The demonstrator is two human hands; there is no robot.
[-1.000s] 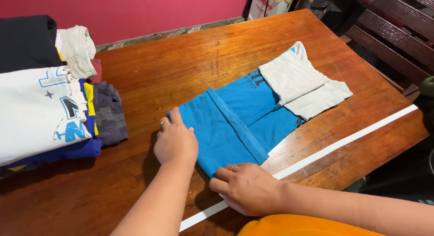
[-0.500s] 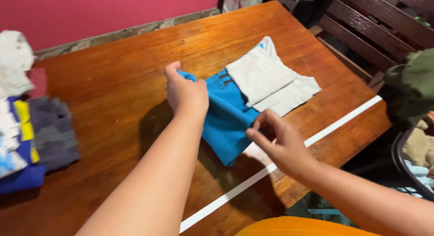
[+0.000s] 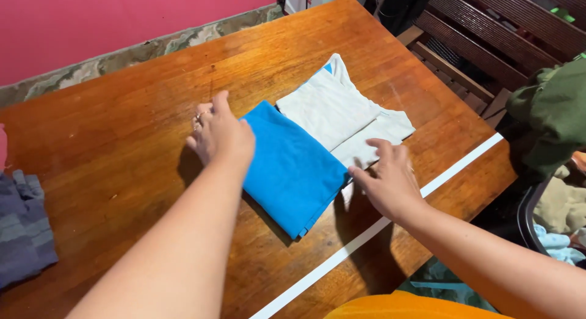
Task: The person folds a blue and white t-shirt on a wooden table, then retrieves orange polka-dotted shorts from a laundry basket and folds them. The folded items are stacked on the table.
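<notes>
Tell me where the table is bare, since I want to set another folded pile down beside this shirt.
Bare wood lies between the left hand and the grey garment, and from the blue and white shirt toward the pink wall. Crowded: the strip between the shirt, right hand and white tape line.

We see a blue-and-white shirt (image 3: 293,166) on the reddish-brown table (image 3: 122,142) (white stripe (image 3: 366,236) along its edge), beside grey-striped cloth (image 3: 21,227).

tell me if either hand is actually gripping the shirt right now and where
Neither grips it. The left hand lies flat on the far left edge of the folded blue shirt; the right hand rests open at its right edge, by the white part.
</notes>
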